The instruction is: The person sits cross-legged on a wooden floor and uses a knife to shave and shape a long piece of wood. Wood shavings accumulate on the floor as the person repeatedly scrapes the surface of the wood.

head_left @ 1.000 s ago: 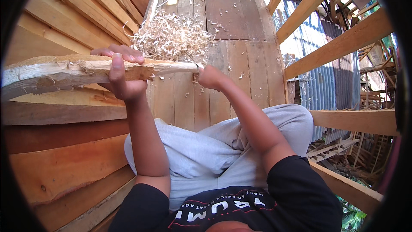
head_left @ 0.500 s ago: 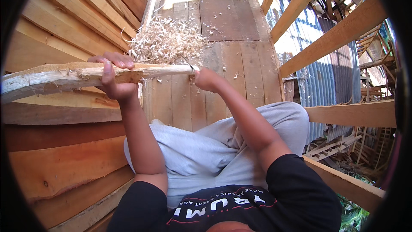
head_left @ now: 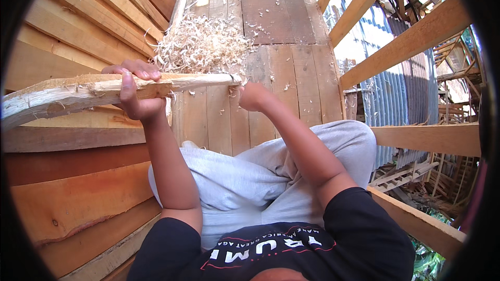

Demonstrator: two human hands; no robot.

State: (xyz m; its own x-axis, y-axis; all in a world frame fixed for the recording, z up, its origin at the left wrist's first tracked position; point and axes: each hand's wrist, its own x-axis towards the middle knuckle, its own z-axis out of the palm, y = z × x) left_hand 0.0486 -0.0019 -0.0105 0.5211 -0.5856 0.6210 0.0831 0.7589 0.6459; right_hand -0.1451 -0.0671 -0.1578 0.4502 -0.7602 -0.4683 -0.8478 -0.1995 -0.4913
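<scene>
A long, roughly hewn piece of pale wood [head_left: 78, 95] reaches from the left edge to the middle of the view, narrowing toward its right end. My left hand [head_left: 134, 86] is closed around it, thumb on the near side and fingers over the far side. Close by the narrow tip, my right hand [head_left: 252, 97] is clenched around a knife. Only a short dark bit of the knife's blade [head_left: 239, 78] shows at the tip; its handle is hidden in the fist.
Curled wood shavings [head_left: 205, 44] lie heaped on the plank floor [head_left: 260, 125] beyond the wood. A plank wall [head_left: 78, 192] runs along my left. Wooden rails [head_left: 401, 44] border the right side, with corrugated metal sheets [head_left: 385, 104] behind them. My crossed legs [head_left: 234, 171] are below my hands.
The blade, seen earlier slanting across the wood near its end, now shows only as a small dark bit at the tip. My right hand has shifted slightly right; my left hand keeps its hold.
</scene>
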